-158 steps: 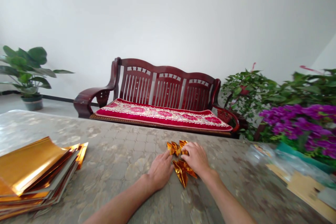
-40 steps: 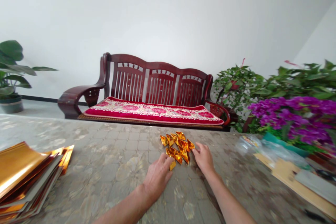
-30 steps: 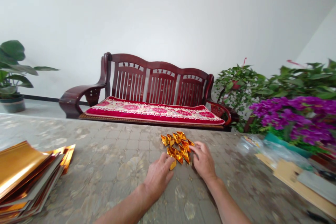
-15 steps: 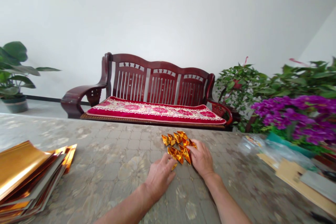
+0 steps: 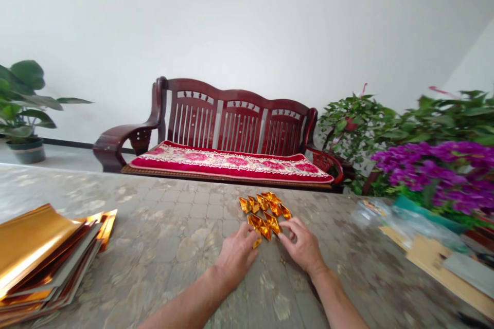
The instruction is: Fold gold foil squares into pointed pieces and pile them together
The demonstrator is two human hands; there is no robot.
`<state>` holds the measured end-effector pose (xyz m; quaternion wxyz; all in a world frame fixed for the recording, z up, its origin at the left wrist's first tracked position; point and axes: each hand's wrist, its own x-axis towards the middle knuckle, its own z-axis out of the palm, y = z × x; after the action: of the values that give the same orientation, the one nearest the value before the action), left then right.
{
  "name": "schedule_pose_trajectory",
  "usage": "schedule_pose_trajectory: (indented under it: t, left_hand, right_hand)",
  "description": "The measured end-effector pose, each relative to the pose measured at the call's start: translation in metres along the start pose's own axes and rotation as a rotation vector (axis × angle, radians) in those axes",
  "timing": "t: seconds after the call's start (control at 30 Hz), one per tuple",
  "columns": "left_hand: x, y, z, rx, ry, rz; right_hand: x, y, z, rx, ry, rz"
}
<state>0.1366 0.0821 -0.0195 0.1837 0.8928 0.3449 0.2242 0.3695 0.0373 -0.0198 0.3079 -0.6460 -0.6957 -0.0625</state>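
Several folded gold foil pieces (image 5: 264,206) lie in a cluster on the patterned tabletop (image 5: 165,226). At the cluster's near left side, my left hand (image 5: 238,253) has its fingers bent around one gold foil piece (image 5: 257,240), partly hidden by the fingertips. My right hand (image 5: 303,247) is at the near right side, its thumb and index finger curved apart, the fingertips beside a folded gold piece (image 5: 273,223). Nothing shows between those fingertips.
A stack of gold foil sheets (image 5: 38,247) lies at the left. On the right are clear plastic bags (image 5: 411,221), cardboard (image 5: 428,257) and purple flowers (image 5: 443,172). Beyond the table stands a wooden bench (image 5: 235,128) with a red cushion (image 5: 231,162).
My right hand has drawn back slightly toward me and its fingers have come off the upper right pieces. My left hand stays nearly in place. The view has shifted a little.
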Motion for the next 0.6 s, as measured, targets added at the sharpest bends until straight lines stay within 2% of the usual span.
schedule_pose_trajectory:
  t: [0.17, 0.47, 0.6]
  left_hand:
    - [0.002, -0.001, 0.002, -0.017, -0.008, 0.007]
    - [0.003, 0.000, 0.000, -0.021, -0.004, -0.024]
    - [0.001, 0.003, -0.002, -0.010, 0.046, -0.063]
  right_hand:
    - [0.000, -0.003, 0.006, 0.014, -0.068, 0.022]
    - [0.005, -0.001, 0.017, -0.013, -0.015, 0.025]
    - [0.003, -0.002, 0.015, -0.034, 0.022, 0.008]
